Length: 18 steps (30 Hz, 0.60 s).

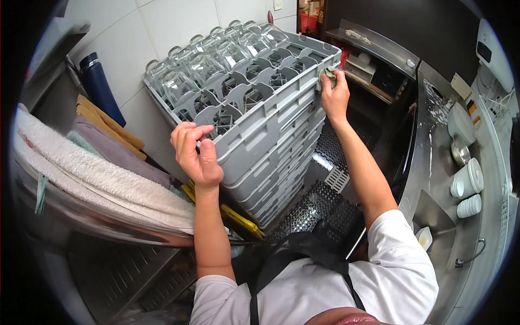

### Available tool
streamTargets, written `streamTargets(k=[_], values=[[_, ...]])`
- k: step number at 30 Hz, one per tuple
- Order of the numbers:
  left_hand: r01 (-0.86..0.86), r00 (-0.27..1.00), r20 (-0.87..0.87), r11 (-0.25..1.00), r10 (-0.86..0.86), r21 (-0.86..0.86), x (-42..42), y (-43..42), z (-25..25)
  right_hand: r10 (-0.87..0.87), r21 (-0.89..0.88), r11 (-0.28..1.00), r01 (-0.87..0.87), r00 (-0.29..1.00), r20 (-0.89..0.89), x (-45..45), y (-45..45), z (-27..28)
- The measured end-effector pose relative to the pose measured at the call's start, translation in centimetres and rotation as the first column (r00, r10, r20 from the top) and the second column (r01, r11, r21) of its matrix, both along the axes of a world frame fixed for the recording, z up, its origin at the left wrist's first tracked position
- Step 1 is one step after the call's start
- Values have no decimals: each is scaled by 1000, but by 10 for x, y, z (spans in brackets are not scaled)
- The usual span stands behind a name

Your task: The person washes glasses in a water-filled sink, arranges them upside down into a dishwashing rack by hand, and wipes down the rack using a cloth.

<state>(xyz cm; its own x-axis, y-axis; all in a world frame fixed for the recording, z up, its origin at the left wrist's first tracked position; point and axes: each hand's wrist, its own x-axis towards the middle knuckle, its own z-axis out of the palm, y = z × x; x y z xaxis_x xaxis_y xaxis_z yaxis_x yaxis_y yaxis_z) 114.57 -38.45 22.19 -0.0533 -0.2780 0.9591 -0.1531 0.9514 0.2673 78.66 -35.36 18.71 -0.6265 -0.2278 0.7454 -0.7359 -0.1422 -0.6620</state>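
Note:
A tall stack of grey plastic glass racks stands in front of me. Clear glasses sit upside down in the back rows of the top rack, while its front compartments hold none. My left hand is at the near left corner of that rack, fingers bent and apart, with nothing in it. Whether its fingertips touch the rim I cannot tell. At the right corner, my right hand pinches a crumpled greenish cloth against the rack's edge; part of the cloth is hidden by the fingers.
On the left, towels hang over a metal edge beside a dark blue bottle. A steel counter with a sink, white cups and a metal bowl runs along the right. Black perforated matting covers the floor.

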Motion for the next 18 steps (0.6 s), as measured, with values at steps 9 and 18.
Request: streamTargets(k=[9, 18], values=[[37, 997, -74, 998, -34, 42, 0, 0, -2, 53, -110, 993, -32, 980, 190, 14, -12, -27], [52, 998, -44, 996, -49, 73, -2, -2, -8, 124, 12, 992, -124, 992, -33, 48, 8, -74]])
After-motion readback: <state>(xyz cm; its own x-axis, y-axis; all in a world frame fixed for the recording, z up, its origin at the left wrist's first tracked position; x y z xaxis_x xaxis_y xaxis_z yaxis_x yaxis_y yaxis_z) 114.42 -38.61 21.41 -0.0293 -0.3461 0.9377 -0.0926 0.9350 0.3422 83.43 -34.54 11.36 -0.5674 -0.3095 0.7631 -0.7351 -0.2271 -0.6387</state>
